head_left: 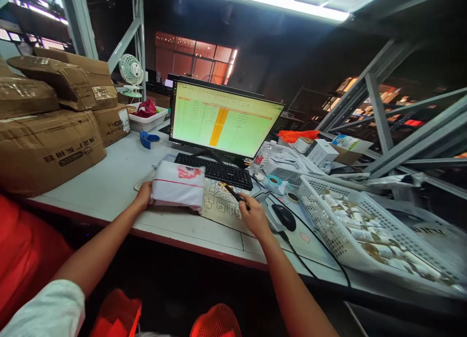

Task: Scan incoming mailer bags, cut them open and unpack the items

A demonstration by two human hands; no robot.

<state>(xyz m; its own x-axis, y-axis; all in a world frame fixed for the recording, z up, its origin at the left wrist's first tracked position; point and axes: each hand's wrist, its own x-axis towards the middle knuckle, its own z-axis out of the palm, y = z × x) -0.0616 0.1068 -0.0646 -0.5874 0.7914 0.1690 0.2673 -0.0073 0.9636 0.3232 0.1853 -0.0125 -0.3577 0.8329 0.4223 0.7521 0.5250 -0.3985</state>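
A white package (178,188) in clear plastic, with a red line across it and red print on top, sits at the front of the desk before the keyboard. My left hand (146,195) grips its left side; most of the fingers are hidden. To the right, my right hand (253,214) is closed around a slim black pen (233,193), which points up and left over the printed desk mat (219,208). The pen's tip is apart from the package, and its exact kind is hard to make out.
Behind the package stand a black keyboard (215,169) and a lit monitor (222,118). A mouse (284,217) and cables lie right of my hand. White baskets, one with small rolls (372,230), line the right side. Cardboard boxes (51,147) and a blue tape dispenser (149,140) are left.
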